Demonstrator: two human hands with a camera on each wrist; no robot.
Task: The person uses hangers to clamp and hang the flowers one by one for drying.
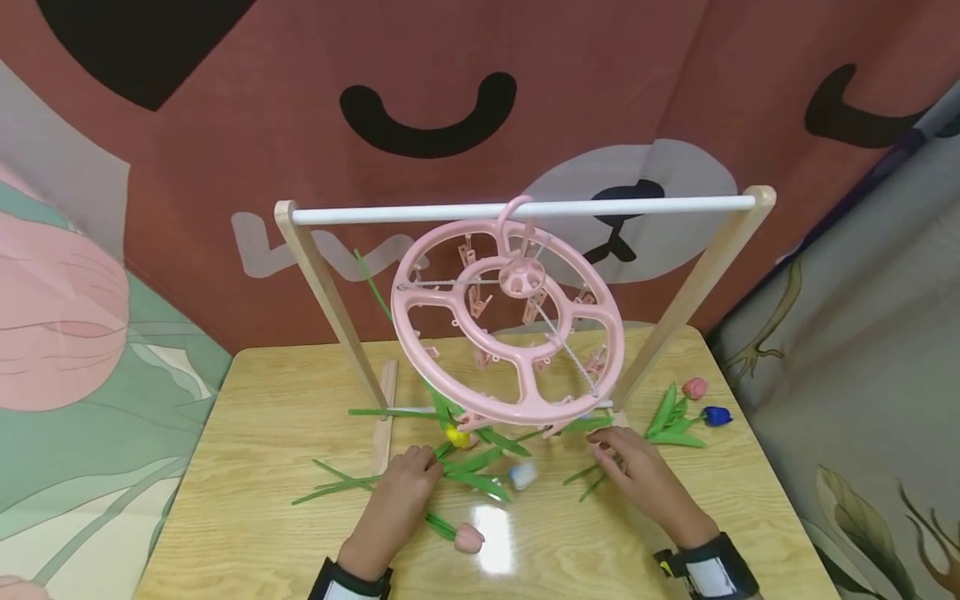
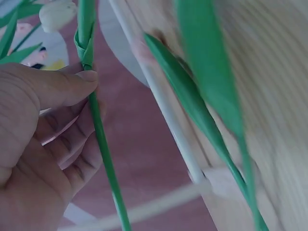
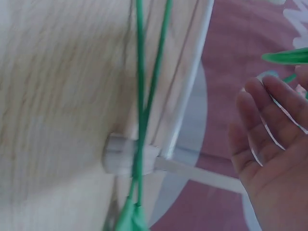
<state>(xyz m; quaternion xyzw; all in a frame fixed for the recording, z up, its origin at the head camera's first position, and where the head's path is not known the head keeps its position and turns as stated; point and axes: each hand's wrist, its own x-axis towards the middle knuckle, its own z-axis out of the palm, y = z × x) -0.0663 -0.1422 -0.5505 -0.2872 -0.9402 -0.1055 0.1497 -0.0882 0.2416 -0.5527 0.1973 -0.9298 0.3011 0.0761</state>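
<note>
Stem (image 2: 108,163) pinched just below its leaf base (image 2: 84,45) by my left grip (image 1: 408,483), on the near side of the pink hanger (image 1: 528,383), wants light, even pressure; whether my right grip (image 1: 633,468) holds anything, I can't tell.

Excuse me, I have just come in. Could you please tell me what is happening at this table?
A person is handling tulips with both hands. The left hand pinches a green stem between thumb and finger. The right hand is near a green leaf; whether it holds anything is unclear. Other flowers, such as a blue tulip, lie on the table. A round pink clip hanger hangs from a white bar.
</note>
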